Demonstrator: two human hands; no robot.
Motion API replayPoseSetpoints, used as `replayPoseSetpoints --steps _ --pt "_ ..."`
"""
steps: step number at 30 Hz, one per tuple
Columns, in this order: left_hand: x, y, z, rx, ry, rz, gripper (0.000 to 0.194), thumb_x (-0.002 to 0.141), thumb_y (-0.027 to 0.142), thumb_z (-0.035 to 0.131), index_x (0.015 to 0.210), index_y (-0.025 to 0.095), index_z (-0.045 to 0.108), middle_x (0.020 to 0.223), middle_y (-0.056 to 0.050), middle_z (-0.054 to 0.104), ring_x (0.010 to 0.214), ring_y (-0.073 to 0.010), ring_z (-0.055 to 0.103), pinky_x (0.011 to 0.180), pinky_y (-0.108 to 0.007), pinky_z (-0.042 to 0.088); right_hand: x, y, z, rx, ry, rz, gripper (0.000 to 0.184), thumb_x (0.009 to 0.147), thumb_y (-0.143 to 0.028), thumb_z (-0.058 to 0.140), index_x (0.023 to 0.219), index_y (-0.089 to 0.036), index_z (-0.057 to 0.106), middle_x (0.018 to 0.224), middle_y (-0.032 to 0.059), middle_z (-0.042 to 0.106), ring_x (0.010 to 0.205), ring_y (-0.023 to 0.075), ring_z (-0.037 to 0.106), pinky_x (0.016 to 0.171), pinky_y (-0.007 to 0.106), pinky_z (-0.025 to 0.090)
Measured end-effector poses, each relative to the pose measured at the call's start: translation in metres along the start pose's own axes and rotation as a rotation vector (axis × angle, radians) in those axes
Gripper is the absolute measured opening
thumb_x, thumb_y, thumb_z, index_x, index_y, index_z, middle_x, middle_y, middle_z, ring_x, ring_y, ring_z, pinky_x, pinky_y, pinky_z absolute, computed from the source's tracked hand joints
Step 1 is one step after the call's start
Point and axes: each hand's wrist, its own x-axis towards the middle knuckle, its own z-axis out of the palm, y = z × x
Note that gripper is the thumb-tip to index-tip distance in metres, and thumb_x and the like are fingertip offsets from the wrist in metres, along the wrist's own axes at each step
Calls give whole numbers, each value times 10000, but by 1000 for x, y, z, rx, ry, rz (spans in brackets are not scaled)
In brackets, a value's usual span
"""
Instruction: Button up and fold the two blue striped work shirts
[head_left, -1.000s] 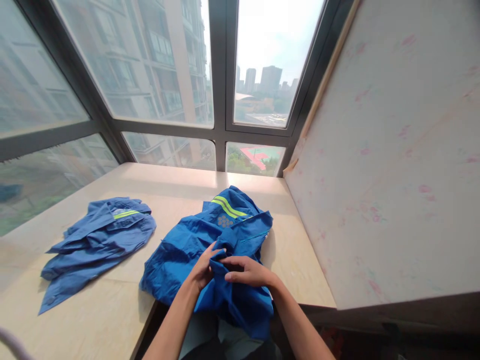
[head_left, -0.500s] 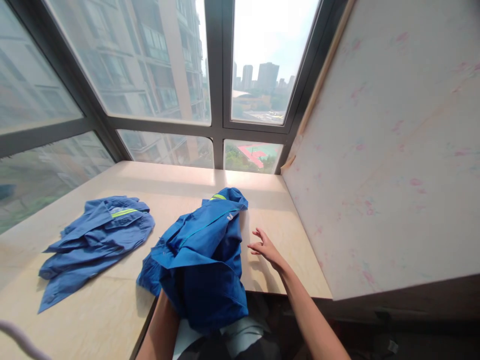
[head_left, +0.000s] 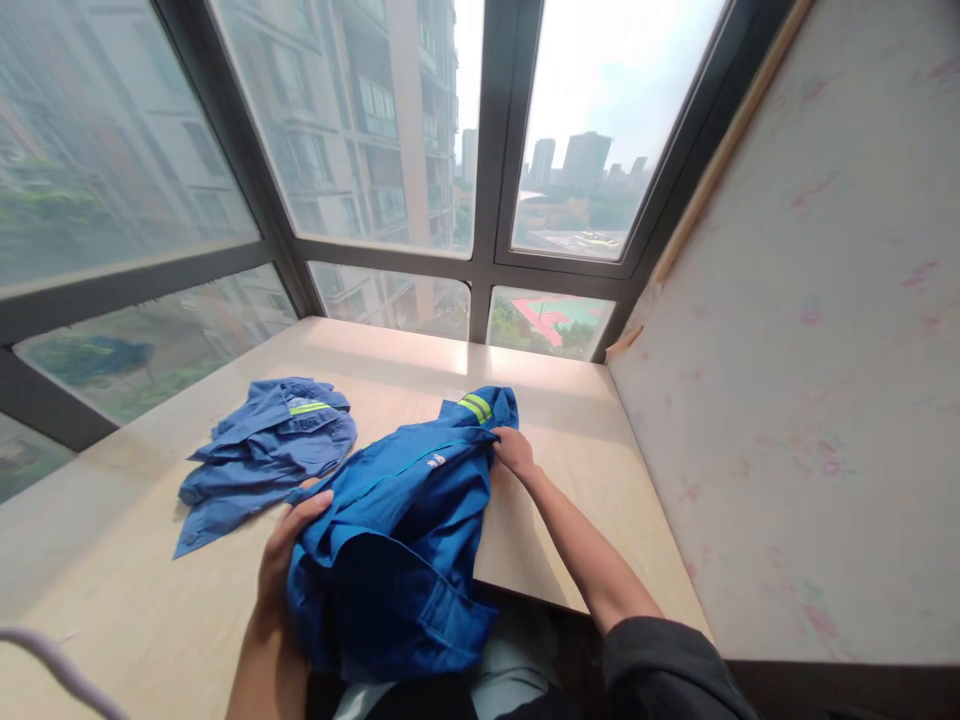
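Observation:
A bright blue work jacket point(head_left: 405, 520) with a yellow-green reflective band, a thin light-blue seam and a small white logo lies bunched on the wooden surface. Its lower part hangs over the near edge toward my lap. My right hand point(head_left: 514, 452) is closed on the jacket's right edge, just below the reflective band, fingertips hidden by cloth. At the left edge, my left hand point(head_left: 298, 518) grips the fabric with thumb and fingers around a fold. Another blue garment point(head_left: 270, 455), duller and also carrying a reflective stripe, lies crumpled to the left, apart from my hands.
The pale wooden surface point(head_left: 555, 400) runs back to dark-framed windows point(head_left: 487, 200). A patterned wall panel point(head_left: 787, 400) closes off the right side. A pale, curved cord-like thing point(head_left: 60, 665) enters at the lower left.
My right hand, earlier open beside the jacket, has moved to its edge and closed on it. My left hand has come out from behind the cloth to its left edge. The view has turned left.

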Motion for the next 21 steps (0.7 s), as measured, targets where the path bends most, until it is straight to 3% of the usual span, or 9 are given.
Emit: replayPoseSetpoints --steps 4,7,12,15,18,21 --pt "-1 19 -4 -68 22 -190 484 370 253 886 690 182 529 553 79 517 464 -79 484 432 -167 406 -4 17 -41 -92 112 -42 322 898 -169 526 1090 -278 760 1133 51 734 1094 255 634 972 358 447" --pt "1 23 4 -66 67 -119 530 332 277 908 722 168 568 602 57 584 520 -99 539 479 -182 454 -7 37 -96 -132 201 -78 310 898 -164 543 1093 -262 763 1120 59 740 1054 248 646 960 363 453" --pt "3 13 34 -129 174 65 530 373 311 920 772 165 604 650 58 590 578 -87 536 546 -188 468 -19 52 -201 -111 331 -262 241 843 -181 604 947 -281 797 928 -13 776 816 195 708 717 254 501" --pt "6 18 58 -212 236 132 514 428 325 914 817 181 612 707 64 596 627 -88 546 648 -218 504 -37 37 -256 -223 461 -247 205 862 -233 604 922 -281 793 838 -17 772 725 172 696 634 230 461" --pt "7 38 81 -252 241 237 454 477 331 893 794 191 599 754 53 610 693 -113 568 812 -288 529 -58 6 -300 -388 781 -217 213 903 -259 575 968 -252 778 898 24 770 787 193 692 678 257 459" --pt "6 66 95 -320 328 403 437 485 303 884 752 214 549 784 34 606 785 -169 598 952 -382 509 -77 -32 -330 -426 1088 -296 229 935 -284 552 978 -194 758 908 68 759 850 216 670 795 309 473"
